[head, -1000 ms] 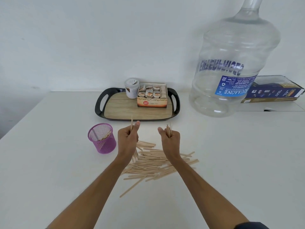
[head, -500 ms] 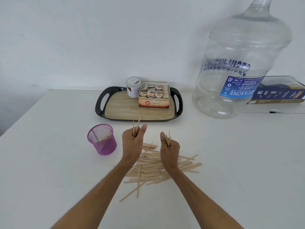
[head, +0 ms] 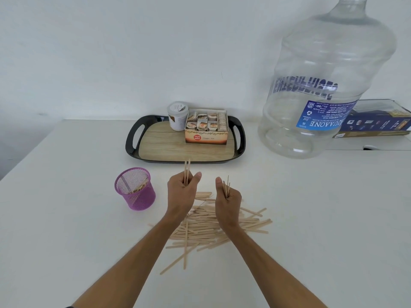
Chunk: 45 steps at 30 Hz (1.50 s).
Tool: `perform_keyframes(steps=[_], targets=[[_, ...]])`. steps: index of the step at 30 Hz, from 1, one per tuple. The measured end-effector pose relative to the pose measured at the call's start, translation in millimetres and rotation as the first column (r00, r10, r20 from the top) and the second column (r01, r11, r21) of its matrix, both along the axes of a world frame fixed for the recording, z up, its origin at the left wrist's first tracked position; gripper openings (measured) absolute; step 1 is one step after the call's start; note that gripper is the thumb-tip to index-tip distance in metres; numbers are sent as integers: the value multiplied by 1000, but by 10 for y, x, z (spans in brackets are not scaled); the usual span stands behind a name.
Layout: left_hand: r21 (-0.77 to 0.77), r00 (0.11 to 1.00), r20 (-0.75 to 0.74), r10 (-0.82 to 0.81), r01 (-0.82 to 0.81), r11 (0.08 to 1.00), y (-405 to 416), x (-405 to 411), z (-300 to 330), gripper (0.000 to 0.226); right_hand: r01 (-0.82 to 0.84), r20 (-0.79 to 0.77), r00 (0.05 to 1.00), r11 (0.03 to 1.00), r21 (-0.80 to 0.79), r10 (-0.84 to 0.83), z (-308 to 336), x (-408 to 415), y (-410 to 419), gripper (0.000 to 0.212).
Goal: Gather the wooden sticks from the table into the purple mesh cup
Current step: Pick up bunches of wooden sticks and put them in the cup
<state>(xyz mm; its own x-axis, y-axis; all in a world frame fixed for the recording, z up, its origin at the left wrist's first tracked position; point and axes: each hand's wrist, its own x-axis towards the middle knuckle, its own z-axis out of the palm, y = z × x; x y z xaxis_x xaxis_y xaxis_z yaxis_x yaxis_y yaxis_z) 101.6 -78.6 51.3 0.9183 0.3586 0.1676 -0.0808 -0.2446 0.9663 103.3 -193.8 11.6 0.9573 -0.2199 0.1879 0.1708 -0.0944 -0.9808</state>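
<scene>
Two small bundles are in your grip right now: your left hand has its fingers curled round a couple of wooden sticks standing upright out of the fist, and your right hand is wrapped the same way round a few more, thumb up. Compared with a second ago the left bundle has gone from what looked like a single stick to at least two, and both hands have drifted a touch closer together above the pile, so you're collecting, not dropping off yet.

Most of the sticks are lying loose on the desk right under and behind your wrists, fanned out toward 3 o'clock, with a couple of strays pointing back at 6. The purple mesh cup sits upright at 9 o'clock from your left hand, near but not touching, and already has some sticks leaning inside.

My guess: you're early in the job, since the heap is way bigger than what's in the cup. Next sensible move is swinging the left bundle over to the cup's mouth. It looks light, so go easy or you could tip it.
</scene>
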Motion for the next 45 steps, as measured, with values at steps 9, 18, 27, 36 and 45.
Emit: perform_keyframes(steps=[9,18,27,36,45], targets=[[-50,990,84,109,-105,993,-67,-108,-182,49,-20,-14,1000,1000,6,21,-50,1,8,57],[-125,992,36,119,-114,986,-150,-176,-310,58,-23,-57,998,999,28,24,-99,-5,20,57],[-6,975,204,87,-88,996,-95,-86,-50,56,-9,12,1000,1000,24,9,-10,10,29,55],[-23,976,160,149,-147,989,-173,-210,-258,34,-32,4,999,998,50,32,-74,-40,27,59],[-48,979,101,177,-173,984,-168,-197,-392,33,-50,-19,999,998,29,50,-83,-26,52,58]])
